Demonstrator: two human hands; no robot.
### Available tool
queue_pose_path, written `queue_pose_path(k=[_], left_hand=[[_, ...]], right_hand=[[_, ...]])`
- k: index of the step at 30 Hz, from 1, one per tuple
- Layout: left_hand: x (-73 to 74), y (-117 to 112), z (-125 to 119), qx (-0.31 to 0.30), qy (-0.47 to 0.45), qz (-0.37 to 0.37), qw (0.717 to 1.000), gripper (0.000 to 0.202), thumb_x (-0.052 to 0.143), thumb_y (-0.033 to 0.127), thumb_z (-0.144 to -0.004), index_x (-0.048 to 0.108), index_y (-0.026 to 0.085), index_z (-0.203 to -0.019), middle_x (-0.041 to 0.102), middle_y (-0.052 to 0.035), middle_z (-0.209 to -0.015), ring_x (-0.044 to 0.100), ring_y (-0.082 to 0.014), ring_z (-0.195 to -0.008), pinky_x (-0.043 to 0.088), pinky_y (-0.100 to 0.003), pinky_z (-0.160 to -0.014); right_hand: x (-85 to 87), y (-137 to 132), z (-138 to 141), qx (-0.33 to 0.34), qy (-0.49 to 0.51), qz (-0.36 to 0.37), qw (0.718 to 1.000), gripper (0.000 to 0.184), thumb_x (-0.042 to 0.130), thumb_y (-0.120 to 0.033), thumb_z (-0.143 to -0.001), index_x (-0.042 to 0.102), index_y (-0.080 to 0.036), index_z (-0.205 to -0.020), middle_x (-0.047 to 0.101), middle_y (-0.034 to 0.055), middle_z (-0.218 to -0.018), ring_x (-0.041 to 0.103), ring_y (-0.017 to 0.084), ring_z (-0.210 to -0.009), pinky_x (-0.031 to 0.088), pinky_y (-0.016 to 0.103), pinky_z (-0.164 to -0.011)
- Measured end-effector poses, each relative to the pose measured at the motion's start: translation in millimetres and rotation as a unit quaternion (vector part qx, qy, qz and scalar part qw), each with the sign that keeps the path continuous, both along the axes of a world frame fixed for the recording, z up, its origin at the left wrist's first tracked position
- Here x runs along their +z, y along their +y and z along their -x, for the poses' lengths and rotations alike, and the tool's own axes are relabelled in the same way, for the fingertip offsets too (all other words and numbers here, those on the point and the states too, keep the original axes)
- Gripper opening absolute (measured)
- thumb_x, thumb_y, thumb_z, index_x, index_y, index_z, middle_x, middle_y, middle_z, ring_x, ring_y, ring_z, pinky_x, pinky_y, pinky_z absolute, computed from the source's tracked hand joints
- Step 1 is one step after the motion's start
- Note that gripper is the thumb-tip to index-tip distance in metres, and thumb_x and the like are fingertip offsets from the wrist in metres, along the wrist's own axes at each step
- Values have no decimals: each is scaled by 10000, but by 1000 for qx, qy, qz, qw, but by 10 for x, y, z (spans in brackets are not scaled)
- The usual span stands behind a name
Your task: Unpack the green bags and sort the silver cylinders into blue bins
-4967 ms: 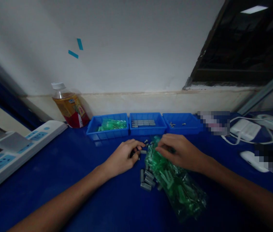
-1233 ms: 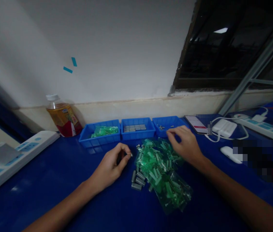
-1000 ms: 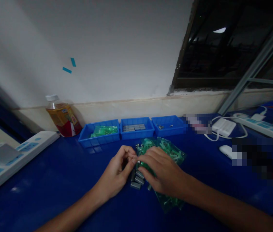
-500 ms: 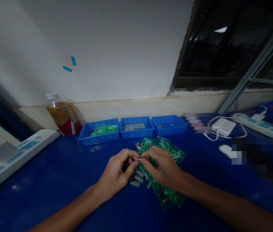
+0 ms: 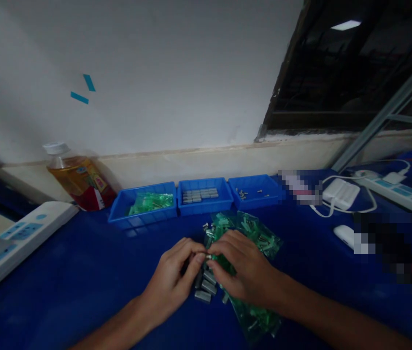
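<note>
My left hand (image 5: 180,272) and my right hand (image 5: 240,262) meet over the table, thumbs and fingers pinched together. Between their fingertips shows a small shiny metal piece (image 5: 209,256), mostly covered, so its exact kind is unclear. Under and beside the right hand lie green plastic bags (image 5: 259,233) holding green wall plugs and screws. Just below the fingertips several grey metal blocks (image 5: 203,296) rest on the blue table. A few loose screws (image 5: 206,226) lie beyond the fingers, at the bags' edge.
Along the wall stand three blue bins: the left bin (image 5: 143,221) with green bags, the middle bin (image 5: 206,208) with metal blocks, the right bin (image 5: 255,200) with screws. A drink bottle (image 5: 81,182), power strips (image 5: 26,238) and a white charger (image 5: 340,193) flank them.
The view has shifted a little, so both hands and the blocks appear lower. The fingers have turned slightly around the small piece, which both hands still pinch.
</note>
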State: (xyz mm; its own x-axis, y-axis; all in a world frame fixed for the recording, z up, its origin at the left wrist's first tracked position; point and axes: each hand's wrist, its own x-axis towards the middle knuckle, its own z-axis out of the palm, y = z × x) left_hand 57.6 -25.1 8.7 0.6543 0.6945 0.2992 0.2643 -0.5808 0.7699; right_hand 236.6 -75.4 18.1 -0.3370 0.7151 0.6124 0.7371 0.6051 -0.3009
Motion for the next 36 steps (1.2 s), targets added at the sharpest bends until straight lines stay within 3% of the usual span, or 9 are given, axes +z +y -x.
queue_pose_path(k=[3,6,10,15,20,23,29,33,36], left_hand=[[-2,46,4,29,12,35,999,181,406,279,-936,568,200,-926,590,-10,-806,563,-150,-764,427,-267,-694],[-9,95,11,55,34,42,997,166,399,238,-924,556,195,-956,587,-30,-872,561,-161,-805,436,-281,-712],[6,158,34,-4,74,9,997,169,411,149,-878,535,188,-987,572,-48,-956,549,-165,-879,437,-291,-773],[44,327,5,-32,124,30,991,117,441,213,-884,549,169,-897,569,-8,-773,516,-119,-656,403,-226,-590],[20,531,-136,12,126,33,991,189,423,268,-902,571,156,-863,565,14,-691,485,-101,-580,357,-208,-539],[-6,589,-224,34,121,23,992,189,430,263,-891,581,154,-856,575,15,-682,480,-100,-561,352,-208,-531],[-19,561,-254,45,141,-22,989,224,433,186,-853,618,149,-973,608,-9,-728,494,-110,-557,367,-222,-537],[-27,534,-227,23,162,-68,984,305,474,128,-802,616,172,-1068,598,-18,-775,523,-123,-611,398,-236,-585],[-37,529,-231,43,166,-84,982,225,513,163,-806,624,161,-1001,584,-32,-787,542,-143,-667,420,-252,-626]], right_hand=[[68,156,-242,-60,6,-33,998,42,518,-204,-850,548,-179,-868,610,22,-747,535,165,-701,389,310,-661],[155,430,-711,-192,-7,-44,980,124,511,-263,-861,592,-175,-831,637,45,-757,570,187,-743,410,324,-718],[260,834,-1327,-354,-106,74,926,188,538,-308,-825,661,-167,-827,685,71,-819,594,234,-813,408,330,-733],[318,1130,-1562,-392,-181,234,871,236,505,-343,-828,698,-207,-835,704,70,-817,627,228,-786,391,299,-642],[269,1193,-1525,-396,-212,282,848,246,498,-334,-832,706,-207,-859,705,98,-869,640,235,-830,400,300,-663],[275,1131,-1476,-388,-213,249,861,318,463,-382,-863,707,-179,-871,701,123,-867,635,246,-848,409,313,-692],[446,928,-1200,-302,-146,118,935,335,459,-385,-879,700,-152,-874,698,98,-838,612,222,-802,416,315,-710],[651,818,-984,-225,-74,63,969,265,515,-355,-867,693,-163,-825,685,63,-798,600,198,-766,427,316,-707],[906,613,-865,-173,-22,32,984,208,545,-314,-862,682,-166,-808,668,41,-756,600,176,-732,443,309,-696]])
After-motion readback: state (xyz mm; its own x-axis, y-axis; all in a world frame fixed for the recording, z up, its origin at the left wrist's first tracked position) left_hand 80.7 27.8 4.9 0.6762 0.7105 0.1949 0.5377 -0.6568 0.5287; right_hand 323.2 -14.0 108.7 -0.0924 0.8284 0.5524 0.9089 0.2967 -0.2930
